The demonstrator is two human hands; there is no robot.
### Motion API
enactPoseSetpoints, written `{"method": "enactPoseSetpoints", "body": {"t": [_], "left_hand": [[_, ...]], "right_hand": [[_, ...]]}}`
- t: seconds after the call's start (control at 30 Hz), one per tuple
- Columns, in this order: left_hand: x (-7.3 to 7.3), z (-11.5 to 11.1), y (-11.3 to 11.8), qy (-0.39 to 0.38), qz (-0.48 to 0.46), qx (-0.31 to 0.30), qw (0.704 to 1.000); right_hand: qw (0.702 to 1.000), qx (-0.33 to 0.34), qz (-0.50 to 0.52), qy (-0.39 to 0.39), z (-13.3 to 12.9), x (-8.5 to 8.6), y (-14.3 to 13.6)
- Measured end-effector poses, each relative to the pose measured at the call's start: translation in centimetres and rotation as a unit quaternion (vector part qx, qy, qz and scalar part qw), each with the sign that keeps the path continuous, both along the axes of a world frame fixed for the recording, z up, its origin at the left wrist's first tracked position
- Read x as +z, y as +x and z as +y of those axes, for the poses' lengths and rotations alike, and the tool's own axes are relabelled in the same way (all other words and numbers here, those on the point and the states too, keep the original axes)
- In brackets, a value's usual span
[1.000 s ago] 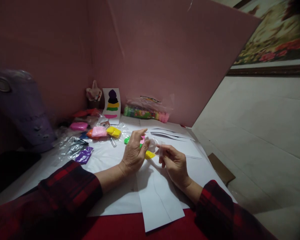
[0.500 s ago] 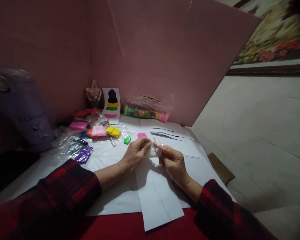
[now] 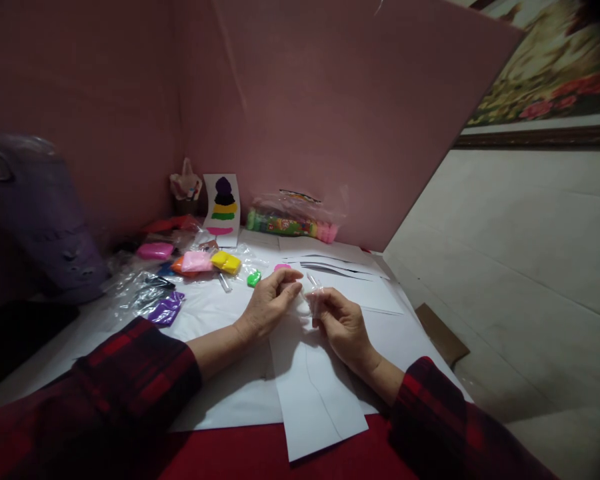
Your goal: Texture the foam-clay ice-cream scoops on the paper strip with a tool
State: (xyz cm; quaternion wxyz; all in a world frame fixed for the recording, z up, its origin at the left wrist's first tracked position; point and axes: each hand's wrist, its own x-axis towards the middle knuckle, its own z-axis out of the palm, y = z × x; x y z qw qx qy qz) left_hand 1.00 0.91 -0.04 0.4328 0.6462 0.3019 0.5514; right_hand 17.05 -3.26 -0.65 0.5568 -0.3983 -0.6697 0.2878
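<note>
Over the white paper, my right hand [image 3: 344, 328] pinches a crumpled clear plastic wrapper [image 3: 317, 299] between thumb and fingers. My left hand [image 3: 269, 303] is just to its left, thumb and fingers curled together at the wrapper's near edge; the exact contact is hard to make out. Beneath both hands lies a white paper strip [image 3: 315, 407] with a thin curving pencil line. A pink clay patch [image 3: 282, 267] shows partly behind my left fingers. To the left sits a small green lump of clay [image 3: 253, 278].
Bagged clay in yellow [image 3: 226, 262], light pink [image 3: 197, 261] and purple [image 3: 167, 309] lies at left. Behind stand a card with coloured bands [image 3: 223, 210] and a pack of bright tubes [image 3: 293, 223]. A purple bottle [image 3: 45, 220] stands far left; paper sheets [image 3: 335, 263] lie behind my hands.
The wrapper has bunched up toward my right hand. My left fingertips have shifted slightly and cover more of the pink patch. The paper strip stays in place.
</note>
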Motion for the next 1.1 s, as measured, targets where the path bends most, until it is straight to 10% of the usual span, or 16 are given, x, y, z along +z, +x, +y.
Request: {"method": "enactPoseSetpoints", "body": {"t": [0.27,1.1], "left_hand": [[-0.14,0.25,0.03,-0.059,-0.006,-0.080,0.995],[-0.39,0.60,-0.01,-0.048,-0.004,-0.019,0.999]], "right_hand": [[0.999,-0.004,0.039,-0.007,0.33,0.12,0.14],[0.995,0.023,0.072,-0.068,0.65,0.14,0.18]]}}
